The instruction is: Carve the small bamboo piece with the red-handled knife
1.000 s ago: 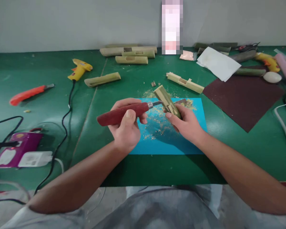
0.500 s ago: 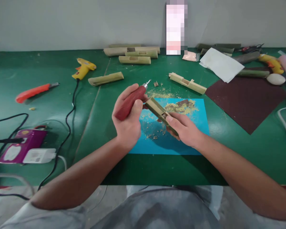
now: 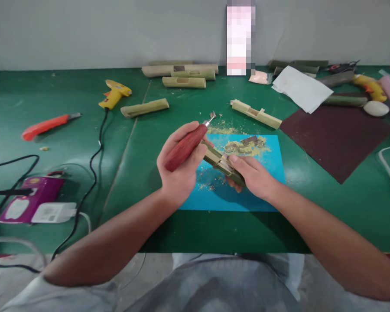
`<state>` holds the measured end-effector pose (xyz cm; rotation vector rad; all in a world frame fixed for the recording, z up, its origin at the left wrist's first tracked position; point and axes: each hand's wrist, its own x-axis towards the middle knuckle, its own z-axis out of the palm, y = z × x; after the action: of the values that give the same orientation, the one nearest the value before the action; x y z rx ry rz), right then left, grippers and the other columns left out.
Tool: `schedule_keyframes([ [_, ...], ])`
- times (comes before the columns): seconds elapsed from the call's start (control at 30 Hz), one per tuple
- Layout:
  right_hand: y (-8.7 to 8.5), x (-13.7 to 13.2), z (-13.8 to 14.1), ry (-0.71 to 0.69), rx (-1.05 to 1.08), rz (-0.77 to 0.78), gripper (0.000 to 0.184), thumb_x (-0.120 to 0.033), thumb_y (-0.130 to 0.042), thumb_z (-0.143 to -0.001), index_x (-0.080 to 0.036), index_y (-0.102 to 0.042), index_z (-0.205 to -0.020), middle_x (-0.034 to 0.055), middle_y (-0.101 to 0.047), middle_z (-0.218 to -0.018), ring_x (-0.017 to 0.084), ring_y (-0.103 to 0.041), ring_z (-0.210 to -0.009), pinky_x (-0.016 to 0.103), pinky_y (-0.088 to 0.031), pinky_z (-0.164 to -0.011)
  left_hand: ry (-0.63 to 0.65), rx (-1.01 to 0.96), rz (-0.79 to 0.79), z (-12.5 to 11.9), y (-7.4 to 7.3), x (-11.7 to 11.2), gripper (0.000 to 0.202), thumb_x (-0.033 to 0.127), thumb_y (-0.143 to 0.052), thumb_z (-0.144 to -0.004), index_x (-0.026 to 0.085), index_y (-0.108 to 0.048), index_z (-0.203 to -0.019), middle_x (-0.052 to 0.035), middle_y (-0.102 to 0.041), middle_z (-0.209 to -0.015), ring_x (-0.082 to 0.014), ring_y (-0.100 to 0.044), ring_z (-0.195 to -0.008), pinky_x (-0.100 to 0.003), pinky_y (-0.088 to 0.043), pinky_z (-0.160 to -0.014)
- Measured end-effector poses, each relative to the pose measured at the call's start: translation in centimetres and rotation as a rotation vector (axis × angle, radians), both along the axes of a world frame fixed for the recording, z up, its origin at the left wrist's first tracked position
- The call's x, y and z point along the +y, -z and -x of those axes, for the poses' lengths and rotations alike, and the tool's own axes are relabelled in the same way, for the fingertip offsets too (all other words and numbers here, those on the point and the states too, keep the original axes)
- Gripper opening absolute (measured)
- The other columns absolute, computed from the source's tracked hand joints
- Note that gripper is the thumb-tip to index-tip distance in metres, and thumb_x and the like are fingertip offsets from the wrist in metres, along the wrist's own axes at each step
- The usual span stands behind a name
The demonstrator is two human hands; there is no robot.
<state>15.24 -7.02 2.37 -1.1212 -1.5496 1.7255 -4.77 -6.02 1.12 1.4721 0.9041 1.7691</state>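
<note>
My left hand (image 3: 181, 181) is closed around an awl (image 3: 186, 147) with a dark red wooden handle. Its thin metal tip points up and away to the right. The same hand also steadies the far left end of a split bamboo piece (image 3: 212, 156), partly hidden by the fingers. My right hand (image 3: 255, 175) grips the near right end of that bamboo, the thumb pressed at an opening cut in its upper side. Under both hands lies a blue sheet (image 3: 195, 203), strewn with pale shavings (image 3: 234, 148) and a small dark brown piece (image 3: 249, 140).
Other bamboo pieces lie behind: a notched one (image 3: 271, 120), a plain one (image 3: 146, 108) and several at the wall. Left are a yellow glue gun (image 3: 112, 95), a red-orange cutter (image 3: 47, 126) and a purple power box (image 3: 42, 193). Brown sheet (image 3: 338, 147) and white paper (image 3: 300, 89) lie right.
My left hand and the awl have shifted slightly right and down, nearer my right hand. The bamboo has tipped a little, and its left end is now more covered by my left hand.
</note>
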Motion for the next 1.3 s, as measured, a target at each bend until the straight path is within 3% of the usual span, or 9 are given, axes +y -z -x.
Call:
schedule_keyframes([
  [0.1, 0.2, 0.3, -0.1, 0.179, -0.065, -0.339, 0.039, -0.060, -0.062, -0.103, -0.024, -0.075, -0.094, 0.0046, -0.079, -0.091, 0.019, -0.070, -0.080, 0.033, -0.053, -0.067, -0.002, 0.017, -0.008, 0.1, 0.3, 0.2, 0.040, 0.034, -0.090, -0.096, 0.034, -0.079, -0.135, 0.0008, -0.084, -0.114, -0.0185, -0.084, -0.094, -0.033, -0.073, -0.084],
  [0.2, 0.4, 0.5, -0.3, 0.303, -0.121, -0.650, 0.014, -0.039, -0.073, -0.098, -0.026, -0.079, -0.096, 0.0040, -0.080, -0.097, 0.020, -0.070, -0.088, 0.034, -0.055, -0.073, 0.020, 0.017, -0.021, 0.1, 0.5, 0.4, 0.040, 0.027, -0.089, -0.098, 0.032, -0.079, -0.136, 0.0000, -0.084, -0.116, -0.0166, -0.084, -0.096, -0.030, -0.072, -0.087],
  [0.33, 0.6, 0.5, -0.5, 0.349, -0.132, -0.826, 0.010, -0.028, -0.077, -0.097, -0.026, -0.079, -0.087, 0.0025, -0.080, -0.093, 0.019, -0.069, -0.086, 0.036, -0.058, -0.079, 0.041, 0.018, -0.023, 0.1, 0.7, 0.5, 0.041, 0.023, -0.088, -0.098, 0.031, -0.078, -0.137, -0.0005, -0.084, -0.116, -0.0162, -0.084, -0.098, -0.029, -0.071, -0.090],
  [0.63, -0.2, -0.7, 0.2, 0.468, -0.112, -0.680, 0.019, -0.031, -0.066, -0.104, -0.029, -0.068, -0.086, 0.0033, -0.077, -0.091, 0.022, -0.068, -0.089, 0.043, -0.057, -0.087, 0.020, 0.027, 0.088, -0.4, 0.6, -0.2, 0.041, 0.035, -0.090, -0.096, 0.036, -0.078, -0.136, -0.0017, -0.083, -0.122, -0.0211, -0.084, -0.104, -0.039, -0.073, -0.098],
  [0.73, -0.2, -0.9, 0.4, 0.492, -0.095, -0.717, 0.020, -0.033, -0.065, -0.105, -0.030, -0.065, -0.086, 0.0030, -0.075, -0.088, 0.024, -0.068, -0.091, 0.045, -0.057, -0.091, 0.010, 0.018, 0.106, -0.4, 0.4, -0.3, 0.043, 0.039, -0.091, -0.095, 0.035, -0.077, -0.135, -0.0024, -0.083, -0.124, -0.0221, -0.084, -0.104, -0.040, -0.074, -0.098],
  [0.87, 0.3, -0.9, 0.7, 0.515, -0.014, -0.775, 0.018, -0.030, -0.065, -0.106, -0.030, -0.064, -0.088, 0.0014, -0.073, -0.085, 0.023, -0.067, -0.087, 0.045, -0.055, -0.090, 0.009, -0.003, 0.080, -0.4, 0.0, -0.3, 0.040, 0.032, -0.090, -0.096, 0.035, -0.079, -0.134, -0.0009, -0.084, -0.122, -0.0200, -0.084, -0.103, -0.038, -0.074, -0.096],
  [1.07, 0.8, -1.3, 1.0, 0.546, 0.032, -0.753, 0.018, -0.032, -0.069, -0.107, -0.030, -0.067, -0.089, 0.0010, -0.073, -0.086, 0.022, -0.067, -0.086, 0.044, -0.056, -0.089, -0.005, 0.051, 0.064, -0.3, -0.7, -0.6, 0.038, 0.034, -0.089, -0.097, 0.034, -0.078, -0.134, -0.0016, -0.084, -0.120, -0.0215, -0.084, -0.101, -0.039, -0.074, -0.094],
  [1.2, 0.5, -1.2, 0.9, 0.562, -0.051, -0.708, 0.021, -0.038, -0.066, -0.107, -0.030, -0.068, -0.088, 0.0026, -0.075, -0.086, 0.023, -0.068, -0.087, 0.043, -0.058, -0.086, -0.023, 0.089, 0.057, -0.3, -0.6, -0.6, 0.038, 0.035, -0.088, -0.097, 0.032, -0.078, -0.134, -0.0029, -0.085, -0.116, -0.0234, -0.085, -0.100, -0.042, -0.074, -0.094],
  [1.3, 0.2, -0.6, 0.4, 0.494, -0.177, -0.672, 0.024, -0.037, -0.065, -0.106, -0.029, -0.067, -0.084, 0.0031, -0.076, -0.086, 0.022, -0.068, -0.083, 0.041, -0.057, -0.082, -0.028, 0.077, 0.106, -0.3, 0.0, -0.3, 0.038, 0.035, -0.089, -0.096, 0.029, -0.078, -0.132, -0.0047, -0.085, -0.119, -0.0233, -0.085, -0.099, -0.041, -0.074, -0.093],
])
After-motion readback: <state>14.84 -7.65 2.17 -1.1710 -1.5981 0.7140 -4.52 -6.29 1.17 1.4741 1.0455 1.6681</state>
